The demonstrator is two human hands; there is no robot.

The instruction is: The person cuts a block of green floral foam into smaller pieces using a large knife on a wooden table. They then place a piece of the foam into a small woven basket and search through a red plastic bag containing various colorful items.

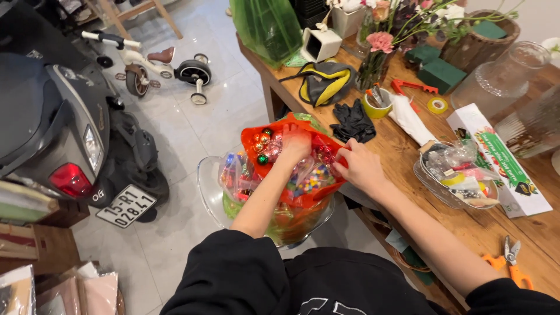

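I judged the crinkly orange plastic bag (303,175) of small baubles, resting on the clear chair, might tip and spill, since my left hand (295,143) dug inside, fingers hidden, while my right hand (361,166) pinched its rim.

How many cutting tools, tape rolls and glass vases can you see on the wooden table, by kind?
Scissors with orange handles: 1
Red-handled cutter: 1
Yellow tape roll: 1
Clear glass vases: 2, the second at the right edge
Total: 5
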